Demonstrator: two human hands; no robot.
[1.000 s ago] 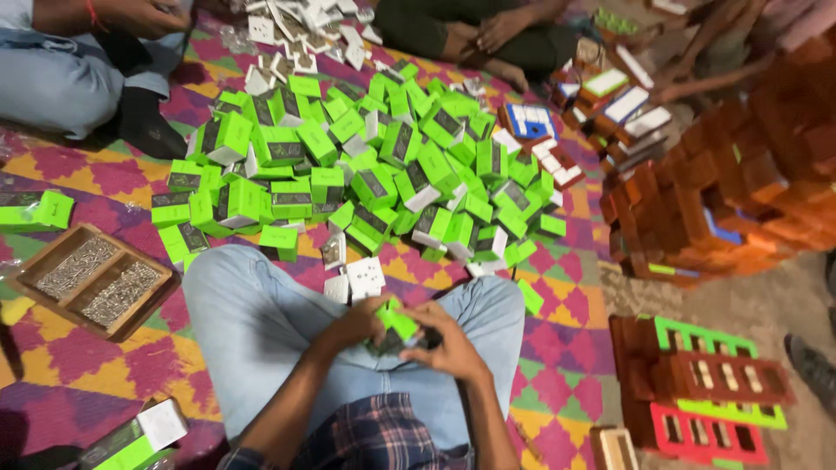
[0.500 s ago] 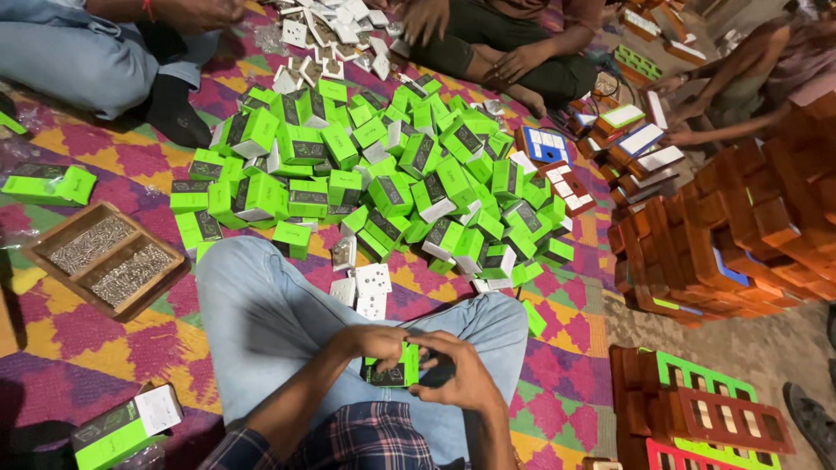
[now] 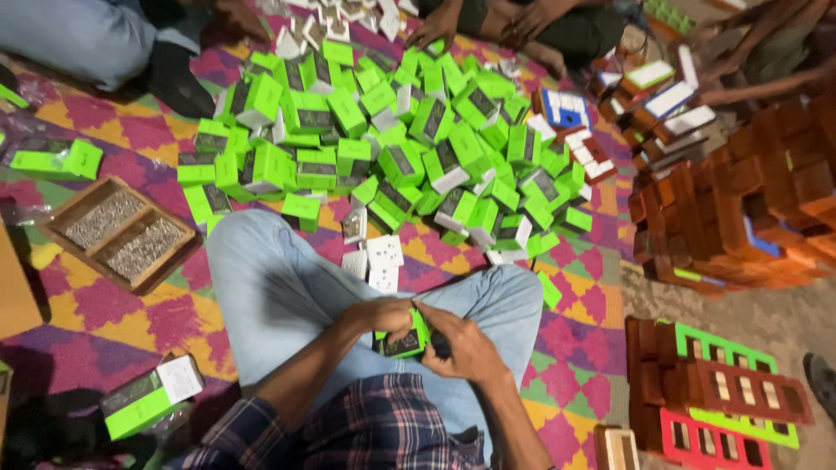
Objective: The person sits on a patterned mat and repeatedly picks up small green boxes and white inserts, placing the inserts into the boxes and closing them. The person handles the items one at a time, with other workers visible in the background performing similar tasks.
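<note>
Seated cross-legged on a patterned mat, the person holds a small green and black box over the lap, both hands closed around it. The left hand grips its upper left edge with curled fingers, while the right hand cups its right end, fingers bent against that side. It looks like one carton is being closed or folded; the next move seems to call for a firm pinch at a flap while the other hand steadies it. A big heap of green boxes lies ahead of the knees, a wooden tray of screws to the left, and brown cartons stacked at right.
</note>
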